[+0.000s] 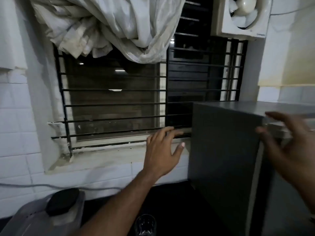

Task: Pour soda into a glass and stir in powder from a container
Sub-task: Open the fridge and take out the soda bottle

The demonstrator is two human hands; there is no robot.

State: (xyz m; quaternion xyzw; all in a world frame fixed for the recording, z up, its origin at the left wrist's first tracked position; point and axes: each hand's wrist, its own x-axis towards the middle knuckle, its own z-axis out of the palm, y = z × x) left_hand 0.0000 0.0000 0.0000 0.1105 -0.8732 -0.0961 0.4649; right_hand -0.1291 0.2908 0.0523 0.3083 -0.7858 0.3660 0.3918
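I read the left hand (162, 154) spread and empty beside the grey fridge (221, 150), the right hand (293, 150) splayed, blurred, at its front top edge.

Left hand (162, 150) is hovering before the barred window (110, 103), with the appliance (221, 150) standing just right of it and the right hand (286, 147) hovering at that appliance's right edge. The glass (145, 225) is standing on the counter (170, 201) below the left hand, and the lidded container (63, 201) is sitting far to its lower left. A cloth (105, 26) is hanging above it.
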